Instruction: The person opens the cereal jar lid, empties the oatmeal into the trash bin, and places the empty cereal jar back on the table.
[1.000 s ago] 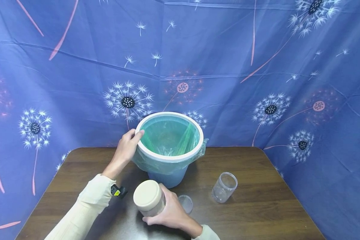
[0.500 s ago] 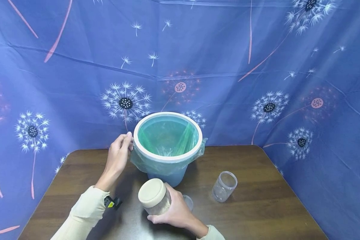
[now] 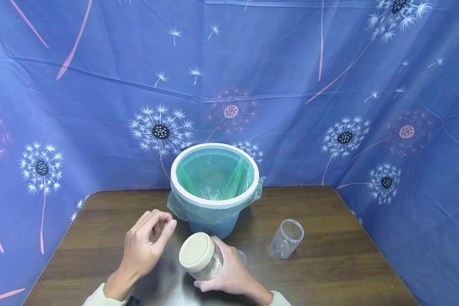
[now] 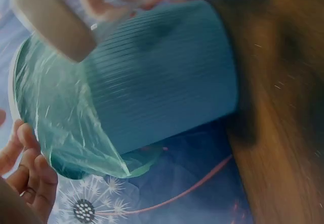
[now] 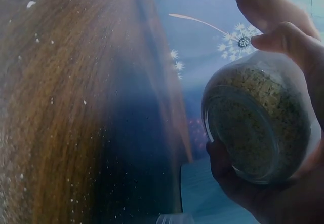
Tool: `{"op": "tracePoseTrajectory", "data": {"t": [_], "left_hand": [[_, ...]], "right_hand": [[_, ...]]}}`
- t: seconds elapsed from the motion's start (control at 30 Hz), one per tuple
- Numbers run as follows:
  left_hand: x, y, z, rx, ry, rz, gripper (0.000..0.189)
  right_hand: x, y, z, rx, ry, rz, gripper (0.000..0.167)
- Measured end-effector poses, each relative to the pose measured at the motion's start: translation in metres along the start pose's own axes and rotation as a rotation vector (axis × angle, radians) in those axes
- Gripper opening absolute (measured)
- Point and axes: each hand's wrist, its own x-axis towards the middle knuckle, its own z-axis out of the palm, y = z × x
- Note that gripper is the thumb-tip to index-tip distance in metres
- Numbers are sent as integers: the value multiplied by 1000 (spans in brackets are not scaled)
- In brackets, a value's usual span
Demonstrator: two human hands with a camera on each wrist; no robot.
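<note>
My right hand [image 3: 233,270] grips a clear jar [image 3: 212,267] with a cream lid [image 3: 196,252], tilted above the table. Pale flakes fill the jar [image 5: 258,117] in the right wrist view, fingers and thumb wrapped around it. My left hand [image 3: 145,246] hovers to the left of the lid, apart from it, its fingers bent and holding nothing. Behind both hands stands a blue bin [image 3: 214,225] with a white rim ring [image 3: 214,202]. A translucent green bag [image 3: 191,210] lines it and hangs over the outside.
To the right, a clear plastic cup [image 3: 287,240] stands on the wooden table [image 3: 329,238]. A small clear disc [image 3: 242,256] lies partly hidden behind my right hand. A blue cloth with dandelion prints [image 3: 290,85] hangs behind the table.
My left hand has left the bin's rim and come down toward the jar's lid. My right hand has shifted slightly right, tilting the jar more. The bin and cup stay put.
</note>
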Motion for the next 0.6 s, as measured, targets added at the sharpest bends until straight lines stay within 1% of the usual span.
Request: {"op": "tracePoseTrajectory", "data": {"t": [0.07,0.2,0.3,0.4,0.53,0.6], "left_hand": [[-9,0,1,55,-37,86,17],[-21,-1,3,65,-132,194,44],[-26,-2,4,79,-213,239,56],[-30,-2,6,100,-268,282,60],[-31,-2,9,91,-300,342,64],[-31,-1,11,81,-309,371,68]], "right_hand": [[-1,1,-1,-8,-1,-16,81],[-1,2,-3,-27,-13,-29,83],[0,2,-3,-41,-26,-39,84],[1,1,-3,-69,-33,-58,84],[2,1,-3,-94,-38,-75,83],[3,0,-3,-83,-45,-64,83]]}}
